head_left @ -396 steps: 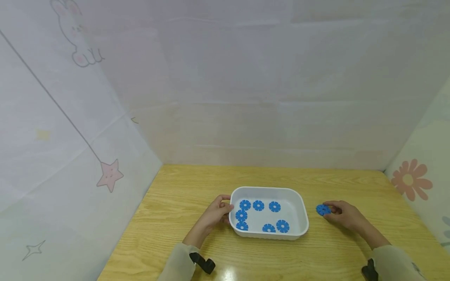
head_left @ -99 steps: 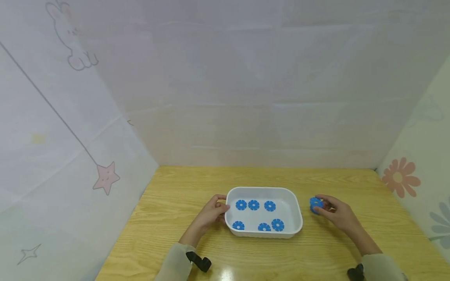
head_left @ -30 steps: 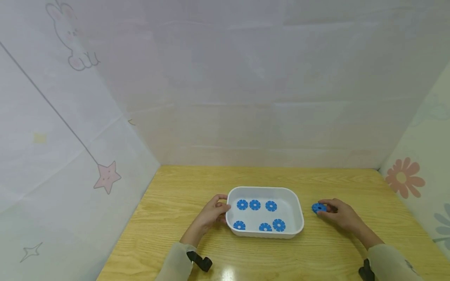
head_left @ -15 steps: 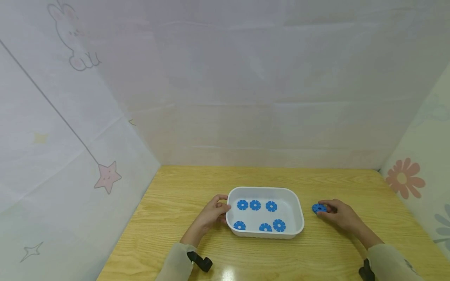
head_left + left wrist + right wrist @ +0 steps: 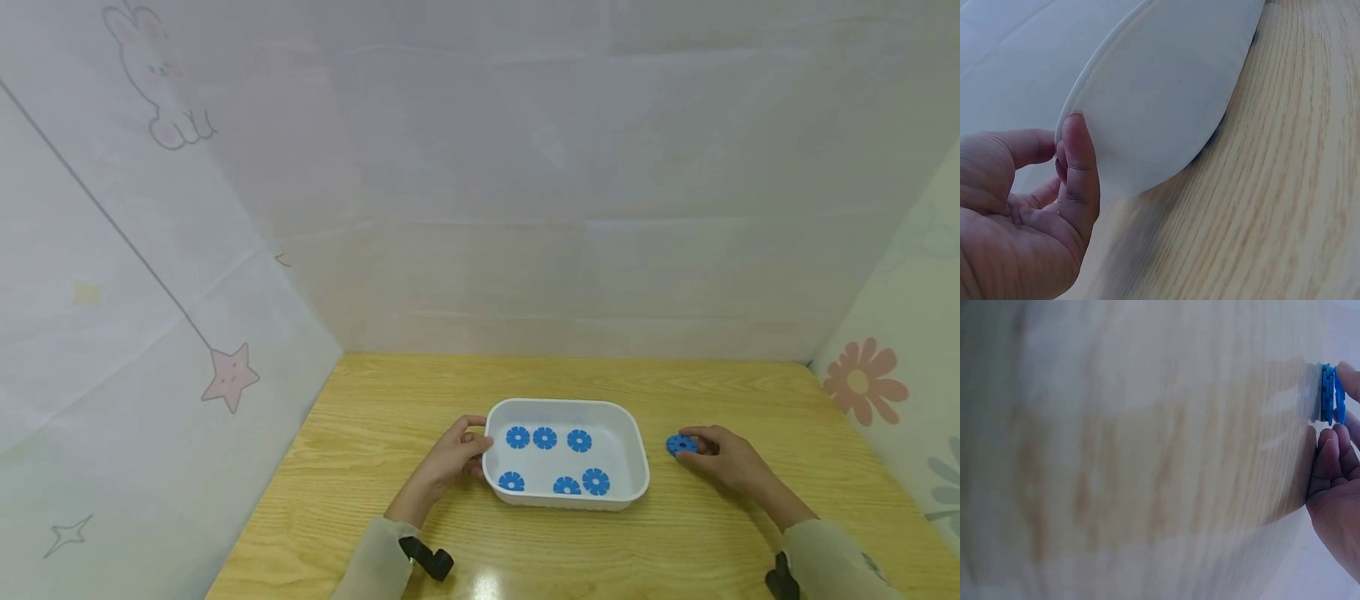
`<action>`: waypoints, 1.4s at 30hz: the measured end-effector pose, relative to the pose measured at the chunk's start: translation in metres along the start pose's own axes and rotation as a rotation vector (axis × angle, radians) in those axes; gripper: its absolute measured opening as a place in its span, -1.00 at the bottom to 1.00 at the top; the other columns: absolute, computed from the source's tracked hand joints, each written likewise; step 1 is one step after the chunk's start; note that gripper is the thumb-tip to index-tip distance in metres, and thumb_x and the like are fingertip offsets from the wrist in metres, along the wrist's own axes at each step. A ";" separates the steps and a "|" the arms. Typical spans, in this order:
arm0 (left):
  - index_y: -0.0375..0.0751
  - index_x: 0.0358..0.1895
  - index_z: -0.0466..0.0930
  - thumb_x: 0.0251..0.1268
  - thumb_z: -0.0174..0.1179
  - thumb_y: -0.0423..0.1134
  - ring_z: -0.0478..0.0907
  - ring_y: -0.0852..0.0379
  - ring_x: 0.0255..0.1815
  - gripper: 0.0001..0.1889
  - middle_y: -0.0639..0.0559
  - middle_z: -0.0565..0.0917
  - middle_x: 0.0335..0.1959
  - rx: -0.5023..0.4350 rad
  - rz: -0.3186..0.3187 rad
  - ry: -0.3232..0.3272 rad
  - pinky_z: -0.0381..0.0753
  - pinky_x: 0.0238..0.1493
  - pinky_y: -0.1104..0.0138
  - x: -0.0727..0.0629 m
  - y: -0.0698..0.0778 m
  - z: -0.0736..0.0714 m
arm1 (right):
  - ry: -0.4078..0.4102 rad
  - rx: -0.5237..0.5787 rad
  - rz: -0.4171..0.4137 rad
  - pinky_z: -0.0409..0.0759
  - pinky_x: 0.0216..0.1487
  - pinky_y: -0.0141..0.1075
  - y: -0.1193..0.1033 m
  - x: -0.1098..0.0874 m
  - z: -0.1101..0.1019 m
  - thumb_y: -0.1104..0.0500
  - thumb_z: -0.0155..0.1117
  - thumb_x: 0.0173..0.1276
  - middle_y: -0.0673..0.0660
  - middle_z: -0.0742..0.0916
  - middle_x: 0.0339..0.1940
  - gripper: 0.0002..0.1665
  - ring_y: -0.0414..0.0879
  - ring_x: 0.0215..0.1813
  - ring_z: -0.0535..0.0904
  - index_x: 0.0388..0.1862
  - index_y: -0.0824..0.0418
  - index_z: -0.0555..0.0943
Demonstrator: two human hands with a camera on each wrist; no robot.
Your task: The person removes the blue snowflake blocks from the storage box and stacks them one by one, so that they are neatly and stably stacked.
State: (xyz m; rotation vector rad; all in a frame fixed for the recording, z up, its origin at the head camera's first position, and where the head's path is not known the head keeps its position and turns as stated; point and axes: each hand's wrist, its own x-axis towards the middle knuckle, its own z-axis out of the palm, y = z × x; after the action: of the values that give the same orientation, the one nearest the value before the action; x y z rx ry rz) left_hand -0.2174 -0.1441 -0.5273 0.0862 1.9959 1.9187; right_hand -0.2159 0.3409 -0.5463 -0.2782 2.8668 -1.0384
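Fewer blue plastic discs [image 5: 572,440] occupy the white oblong tub [image 5: 566,502] my left hand [image 5: 452,454] grips. My right hand [image 5: 727,457] pinches another disc [image 5: 1340,400]; stacking probably needs alignment.

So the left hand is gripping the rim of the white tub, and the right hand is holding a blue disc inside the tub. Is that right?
Not quite: the right hand holds the blue disc outside the white tub, to its right, as the head view shows. The left hand is gripping the rim.

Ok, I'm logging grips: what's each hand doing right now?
Left hand: holding the white tray by its rim.
Right hand: pinching a blue notched disc.
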 end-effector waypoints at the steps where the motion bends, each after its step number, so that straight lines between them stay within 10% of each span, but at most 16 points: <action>1: -0.28 0.40 0.28 0.49 0.19 -0.21 0.65 0.06 -0.33 -0.47 -0.38 0.63 0.02 0.000 0.000 0.000 0.65 -0.34 0.32 0.000 0.000 0.000 | 0.001 0.003 0.003 0.49 -0.23 -0.32 0.000 0.000 0.000 -0.12 0.43 0.33 0.05 0.59 -0.19 -0.32 -0.09 -0.19 0.43 0.28 0.28 0.59; 42: -0.23 0.39 0.32 0.48 0.21 -0.19 0.65 0.06 -0.35 -0.49 -0.40 0.64 0.02 0.010 -0.008 0.005 0.66 -0.35 0.32 -0.003 0.003 0.002 | -0.036 -0.005 0.007 0.47 -0.28 -0.32 0.002 0.006 0.002 -0.11 0.42 0.34 0.05 0.59 -0.24 -0.29 -0.10 -0.25 0.43 0.29 0.32 0.56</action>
State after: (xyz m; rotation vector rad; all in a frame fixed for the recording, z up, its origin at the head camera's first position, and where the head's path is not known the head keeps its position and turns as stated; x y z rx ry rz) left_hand -0.2148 -0.1429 -0.5236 0.0759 2.0068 1.9060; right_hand -0.2216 0.3404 -0.5495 -0.2847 2.8366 -1.0144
